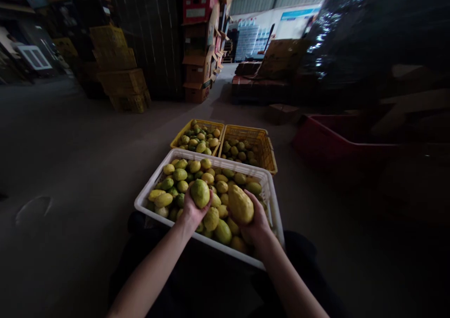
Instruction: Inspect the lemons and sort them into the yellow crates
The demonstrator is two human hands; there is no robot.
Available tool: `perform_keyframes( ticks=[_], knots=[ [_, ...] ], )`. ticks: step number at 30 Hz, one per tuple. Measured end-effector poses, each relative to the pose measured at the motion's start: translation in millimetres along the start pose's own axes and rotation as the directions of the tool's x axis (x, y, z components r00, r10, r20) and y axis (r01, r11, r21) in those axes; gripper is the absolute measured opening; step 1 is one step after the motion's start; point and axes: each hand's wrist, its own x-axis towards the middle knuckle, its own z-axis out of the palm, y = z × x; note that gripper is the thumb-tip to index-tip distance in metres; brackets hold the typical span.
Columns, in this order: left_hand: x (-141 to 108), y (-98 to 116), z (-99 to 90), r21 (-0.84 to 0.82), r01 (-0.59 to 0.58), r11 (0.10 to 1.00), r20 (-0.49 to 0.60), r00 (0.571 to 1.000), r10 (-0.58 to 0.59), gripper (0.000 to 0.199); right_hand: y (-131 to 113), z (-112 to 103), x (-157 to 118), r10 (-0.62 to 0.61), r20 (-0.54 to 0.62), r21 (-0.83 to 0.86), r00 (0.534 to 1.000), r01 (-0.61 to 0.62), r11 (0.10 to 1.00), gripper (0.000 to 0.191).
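My left hand (194,211) is closed round a greenish-yellow lemon (200,194), held over the white crate. In my right hand (258,222) is a larger, bumpy yellow lemon (241,204), gripped from its right side. Beneath both hands stands the white plastic crate (151,211), filled with many green and yellow lemons (180,174). Part of the fruit is hidden by my hands and forearms.
Behind the white crate are two yellow crates, the left (175,141) fuller of fruit than the right (267,150). A red bin (337,137) stands to the right. Stacked yellow crates (121,81) and cardboard boxes (197,72) rise farther back on the dim floor.
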Motion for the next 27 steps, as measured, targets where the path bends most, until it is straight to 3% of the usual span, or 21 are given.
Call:
perform_keyframes(
  ticks=[6,9,14,21,27],
  knots=[
    [3,-8,-0.4,0.020,0.078,0.997,0.027,0.997,-0.078,0.027,-1,-19,11,-0.005,0.072,-0.028,0.997,0.007,1.000,0.011],
    [2,-13,0.3,0.053,0.051,0.997,0.024,0.998,-0.052,0.023,-1,-15,4,-0.004,0.079,-0.054,0.997,0.008,0.998,0.014],
    [-1,-16,5.2,0.075,0.049,0.996,0.040,0.998,-0.052,0.024,-4,-6,-10,-0.072,-0.012,-0.056,0.997,0.071,0.996,0.012],
    [3,-15,3.4,0.098,0.068,0.993,0.045,0.996,-0.073,0.037,-5,-15,1,-0.091,0.130,-0.002,0.987,0.092,0.996,0.017],
    [4,-11,2.8,0.058,0.151,0.987,0.073,0.985,-0.155,0.048,0,-6,-2,-0.028,0.118,0.088,0.993,0.018,0.996,0.023]
  ],
)
